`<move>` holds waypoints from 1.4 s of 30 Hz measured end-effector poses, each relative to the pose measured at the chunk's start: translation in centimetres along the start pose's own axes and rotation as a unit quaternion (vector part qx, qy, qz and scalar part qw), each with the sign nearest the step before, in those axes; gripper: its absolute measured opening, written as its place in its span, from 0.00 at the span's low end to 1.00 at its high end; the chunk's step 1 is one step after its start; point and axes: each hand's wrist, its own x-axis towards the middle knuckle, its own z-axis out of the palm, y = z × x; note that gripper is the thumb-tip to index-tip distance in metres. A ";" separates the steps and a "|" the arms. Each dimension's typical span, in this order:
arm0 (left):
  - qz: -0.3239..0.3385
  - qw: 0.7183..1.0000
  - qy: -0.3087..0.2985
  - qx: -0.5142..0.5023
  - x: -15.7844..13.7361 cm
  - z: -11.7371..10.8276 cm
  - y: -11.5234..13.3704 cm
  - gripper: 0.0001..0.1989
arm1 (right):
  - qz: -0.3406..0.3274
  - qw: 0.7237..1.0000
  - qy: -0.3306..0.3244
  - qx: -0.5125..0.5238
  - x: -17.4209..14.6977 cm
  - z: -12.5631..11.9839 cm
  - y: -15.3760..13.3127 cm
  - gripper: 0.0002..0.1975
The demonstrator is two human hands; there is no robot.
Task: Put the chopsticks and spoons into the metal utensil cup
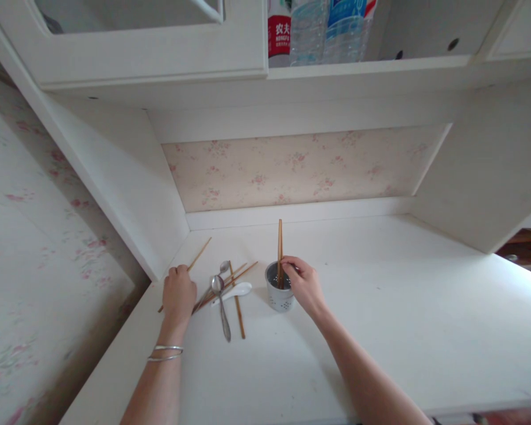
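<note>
My right hand pinches a pair of wooden chopsticks that stand upright, their lower ends inside a grey holder cup with small holes in its side. At the left, my left hand has its fingers closed on a single chopstick lying slantwise on the counter. Between the hands lies a loose pile: several chopsticks, a metal spoon with a long handle, more metal spoons and a white soup spoon. Parts of the pile overlap, so some handles are hidden.
A white counter runs under everything. White side panels stand left and right, with a floral back wall behind. Overhead, a shelf holds plastic bottles beside a cabinet door.
</note>
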 end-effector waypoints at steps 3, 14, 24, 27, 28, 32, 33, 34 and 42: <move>0.010 0.985 0.128 -0.116 0.6 -1.0 1.0 0.17 | 0.001 1.000 -0.001 0.004 0.0 0.0 0.0 0.11; -0.092 0.806 0.298 -0.504 0.8 -3.6 3.6 0.15 | -0.016 1.000 -0.005 0.003 -0.2 0.3 -0.2 0.11; -0.056 0.657 0.065 -0.749 0.3 -7.6 12.1 0.15 | -0.035 0.999 0.000 0.002 -0.3 0.4 -0.1 0.10; -0.021 0.706 -0.032 -0.707 0.3 -7.6 14.0 0.17 | -0.033 0.999 -0.001 0.004 -0.4 0.4 -0.1 0.11; -0.008 0.723 -0.059 -0.688 0.4 -7.4 14.5 0.17 | -0.032 0.999 0.000 0.004 -0.4 0.4 -0.2 0.11; 0.020 0.767 -0.118 -0.630 0.1 -5.4 15.4 0.17 | -0.035 0.999 0.000 0.006 -0.4 0.4 -0.3 0.11; 0.019 0.774 -0.123 -0.622 -0.1 -4.9 15.4 0.17 | -0.037 0.999 0.001 0.004 -0.4 0.4 -0.4 0.11; 0.016 0.778 -0.127 -0.615 -0.3 -4.4 15.4 0.17 | -0.039 0.999 0.001 0.003 -0.4 0.4 -0.4 0.10; 0.059 0.801 -0.169 -0.571 -1.6 -2.6 15.3 0.16 | -0.051 0.999 0.004 -0.005 -0.3 0.4 -0.4 0.11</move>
